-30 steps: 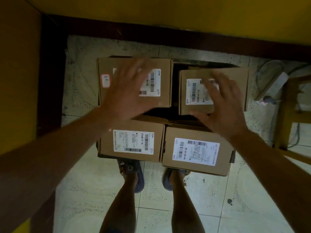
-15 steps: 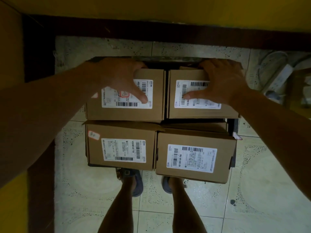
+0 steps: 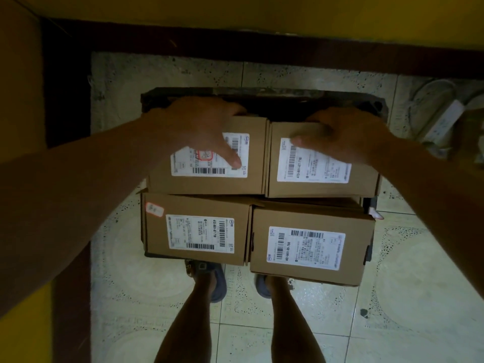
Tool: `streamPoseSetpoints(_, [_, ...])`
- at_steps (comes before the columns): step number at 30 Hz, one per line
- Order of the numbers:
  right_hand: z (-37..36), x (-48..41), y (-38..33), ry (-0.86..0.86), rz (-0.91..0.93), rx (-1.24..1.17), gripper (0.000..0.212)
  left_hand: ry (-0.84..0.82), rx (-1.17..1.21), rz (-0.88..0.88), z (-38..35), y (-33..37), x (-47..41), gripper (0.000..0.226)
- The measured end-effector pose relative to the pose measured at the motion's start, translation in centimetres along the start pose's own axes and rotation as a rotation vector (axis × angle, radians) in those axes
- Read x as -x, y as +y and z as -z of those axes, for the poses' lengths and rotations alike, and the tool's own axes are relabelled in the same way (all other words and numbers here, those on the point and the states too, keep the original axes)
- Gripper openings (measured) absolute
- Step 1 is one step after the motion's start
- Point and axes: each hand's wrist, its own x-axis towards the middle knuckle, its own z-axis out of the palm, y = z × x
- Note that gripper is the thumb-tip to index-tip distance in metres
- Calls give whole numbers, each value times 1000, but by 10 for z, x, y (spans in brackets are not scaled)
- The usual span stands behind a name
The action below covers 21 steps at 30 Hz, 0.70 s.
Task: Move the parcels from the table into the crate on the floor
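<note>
Grip set: my left hand [image 3: 199, 129] curls over the far edge of the back left parcel [image 3: 207, 184], my right hand [image 3: 348, 138] over the back right parcel [image 3: 322, 189], both crosswise in the crate [image 3: 262, 93].

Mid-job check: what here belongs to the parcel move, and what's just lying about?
Job: far-left parcel, far-right parcel, near-left parcel, near-right parcel, crate, left hand, right hand, gripping the far two.
Lying about: power strip, on floor right of crate.

Crate [image 3: 262, 95] and power strip [image 3: 442, 121] on tiled floor [image 3: 146, 297]
</note>
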Motion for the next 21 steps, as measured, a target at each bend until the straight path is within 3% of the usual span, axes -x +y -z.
streamPoseSetpoints(3, [-16, 6, -3, 133, 20, 106, 82, 23, 29, -46, -13, -5, 4, 97])
streamPoseSetpoints(6, [-18, 3, -1, 152, -3, 141, 86, 56, 63, -35, -10, -8, 1, 117])
streamPoseSetpoints(9, [-18, 11, -2, 231, 12, 136, 88, 246, -166, -140, -11, -1, 2, 128])
streamPoseSetpoints(12, [-38, 29, -13, 387, 53, 138, 78, 521, -243, -217, -34, 18, 23, 94])
streamPoseSetpoints(14, [-54, 30, -25, 459, 6, 148, 72, 611, -238, -177, -58, 25, 28, 73])
streamPoseSetpoints(18, [-74, 13, -27, 592, -55, 159, 68, 685, -288, -161, -79, 22, 12, 66])
streamPoseSetpoints(21, [-81, 9, -23, 599, -65, 201, 68, 682, -324, -170, -86, 16, 8, 69])
